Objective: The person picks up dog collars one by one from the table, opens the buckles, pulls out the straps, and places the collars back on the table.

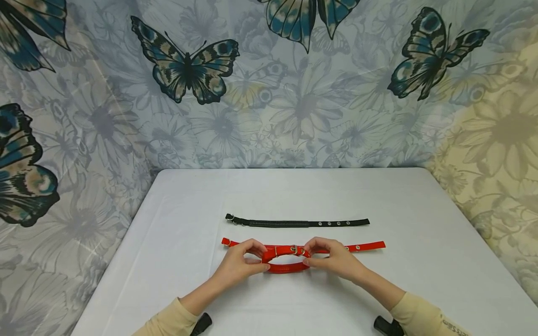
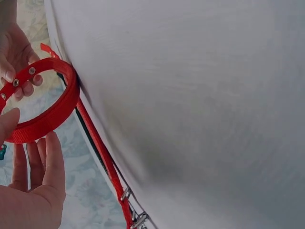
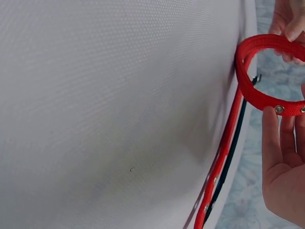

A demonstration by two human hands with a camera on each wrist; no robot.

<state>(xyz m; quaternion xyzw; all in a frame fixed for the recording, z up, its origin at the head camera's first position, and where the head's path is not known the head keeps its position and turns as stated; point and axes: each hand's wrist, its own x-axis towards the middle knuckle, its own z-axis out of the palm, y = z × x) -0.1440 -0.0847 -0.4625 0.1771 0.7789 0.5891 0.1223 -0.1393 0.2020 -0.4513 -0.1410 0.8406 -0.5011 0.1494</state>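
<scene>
A red pet collar (image 1: 288,268), bent into a closed loop, is held between both hands above the white table. My left hand (image 1: 239,263) pinches its left side between thumb and fingers. On the opposite side, my right hand (image 1: 336,256) pinches the same loop. The buckle sits at the loop's far side in the head view, and metal eyelets show along the strap in the left wrist view. Behind the hands a second red collar (image 1: 365,246) lies stretched out flat, its middle partly hidden. Farther back lies a straight black collar (image 1: 279,223) with a buckle at its left end.
The white table (image 1: 180,196) reaches back to a wall hanging (image 1: 302,121) printed with flowers and butterflies. Black devices (image 1: 202,324) are worn near both wrists, below the sleeves (image 1: 172,319).
</scene>
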